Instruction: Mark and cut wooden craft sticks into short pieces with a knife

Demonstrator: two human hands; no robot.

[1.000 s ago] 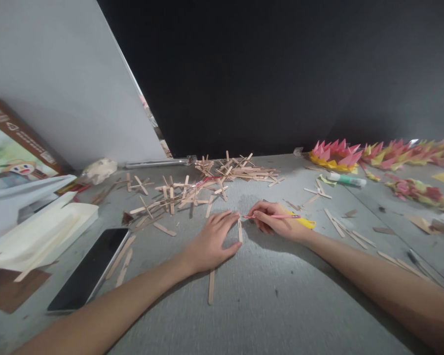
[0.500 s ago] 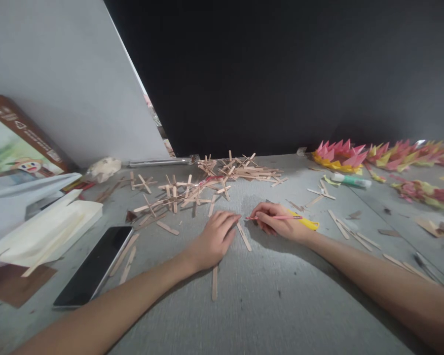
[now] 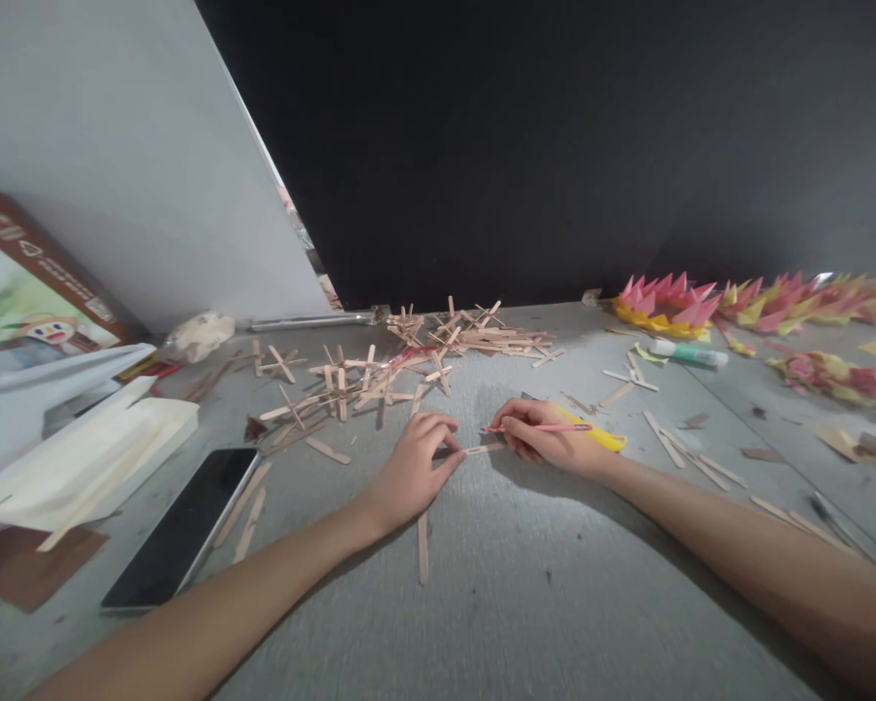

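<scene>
Left hand (image 3: 413,467): thumb and index finger pinch the left end of a flat, pale wooden craft stick (image 3: 484,449). The stick now lies crosswise between the hands; in the preceding frame it slants towards the person. Right hand (image 3: 544,435): its grip is closed around a slim pink pencil (image 3: 565,427), tip just beyond the stick. A black panel (image 3: 540,146) bounds the far side of the grey desk (image 3: 511,584). Bare surface extends between the forearms; a loose wooden stick (image 3: 422,550) lies near the left wrist, and a black phone (image 3: 182,526) beyond the left forearm.
</scene>
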